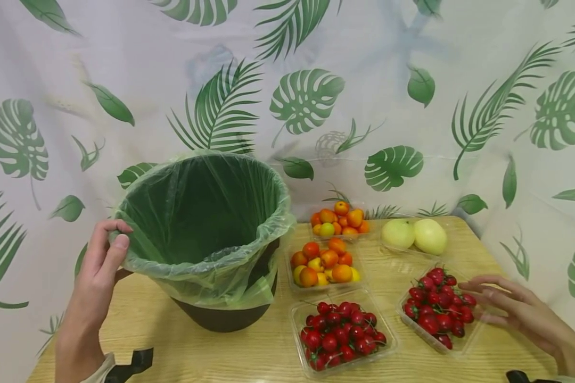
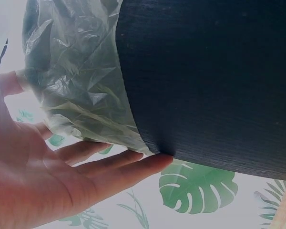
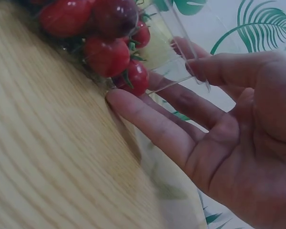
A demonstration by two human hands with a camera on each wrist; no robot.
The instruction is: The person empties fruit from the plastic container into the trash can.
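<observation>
Wood-grain surface (image 1: 254, 359), leaf-print curtain (image 1: 354, 175) beyond. We log, from left: left hand (image 1: 98, 266), fingers apart, touching the green-lined bin (image 1: 225, 317); two orange-fruit trays (image 1: 326, 289); nearer, cherry-tomato tray (image 1: 390, 344); far right, pale fruits (image 1: 430, 236); near right, second tomato tray (image 1: 424, 336), right hand (image 1: 527, 314) at its edge, fingers apart.

There is one surface (image 1: 254, 354), one dark bin (image 1: 225, 317), one green liner (image 1: 206, 287) and five clear boxes (image 1: 364, 361): two hold red fruit (image 1: 333, 332), two hold orange and yellow fruit (image 1: 329, 259) (these overlap too much to be counted one by one), and one holds two pale green fruits (image 1: 430, 236).
</observation>
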